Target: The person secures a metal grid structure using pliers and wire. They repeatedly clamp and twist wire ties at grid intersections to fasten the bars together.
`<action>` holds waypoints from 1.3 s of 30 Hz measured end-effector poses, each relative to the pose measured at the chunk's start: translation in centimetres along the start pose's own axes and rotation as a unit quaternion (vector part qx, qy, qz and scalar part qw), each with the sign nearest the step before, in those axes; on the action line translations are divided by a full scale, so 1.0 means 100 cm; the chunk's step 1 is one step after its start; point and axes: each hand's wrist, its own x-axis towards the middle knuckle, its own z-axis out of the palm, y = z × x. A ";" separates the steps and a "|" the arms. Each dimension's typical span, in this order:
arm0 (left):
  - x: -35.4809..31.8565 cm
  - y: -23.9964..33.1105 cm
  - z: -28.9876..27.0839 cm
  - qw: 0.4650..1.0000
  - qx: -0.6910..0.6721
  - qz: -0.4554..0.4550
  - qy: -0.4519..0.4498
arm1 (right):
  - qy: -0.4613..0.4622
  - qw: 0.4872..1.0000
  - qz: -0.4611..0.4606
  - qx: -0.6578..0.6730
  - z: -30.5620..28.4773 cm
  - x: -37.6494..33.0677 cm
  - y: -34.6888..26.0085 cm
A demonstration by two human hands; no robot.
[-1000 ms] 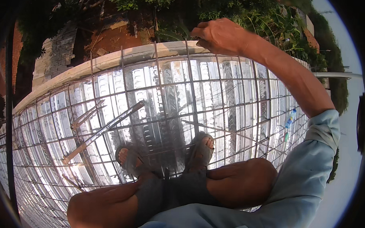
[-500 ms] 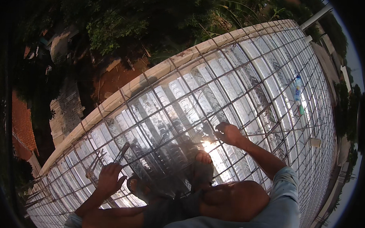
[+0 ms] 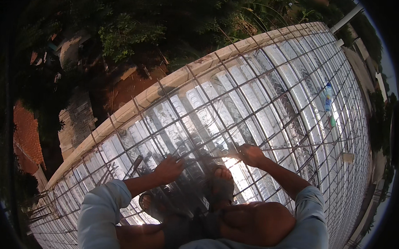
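Under me lies a grid of steel reinforcing bars [image 3: 248,112] over ribbed shiny metal decking [image 3: 200,98]. My right hand [image 3: 252,156] is closed on a thin steel bar [image 3: 211,157] in front of my feet. My left hand [image 3: 169,169] is closed at the left end of the same bar; its fingertips are dark and hard to make out. Left of that hand, a tool's dark handle [image 3: 136,162] rests on the grid, partly behind my forearm. Another thin metal tool [image 3: 106,173] lies farther left, its kind unclear.
A pale concrete edge [image 3: 143,98] curves along the far side, with bar ends sticking past it. Beyond are a drop, trees [image 3: 128,36] and roofs [image 3: 27,136]. A bottle [image 3: 328,98] and a small pale block [image 3: 348,158] are on the grid at right.
My left hand has left the tool handle and moved right to the bar. My right hand has dropped slightly nearer and its fingers have closed.
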 end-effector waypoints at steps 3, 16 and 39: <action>-0.001 -0.003 -0.036 0.997 -0.055 -0.035 -0.050 | -0.020 1.000 -0.010 0.000 -0.009 0.008 0.004; -0.015 -0.017 -0.189 0.687 -0.479 -0.292 0.462 | -0.006 0.985 -0.004 -0.172 -0.042 -0.015 -0.011; -0.025 -0.058 -0.253 0.475 -0.781 -0.089 0.396 | 0.135 0.979 -0.085 0.125 -0.173 0.165 -0.153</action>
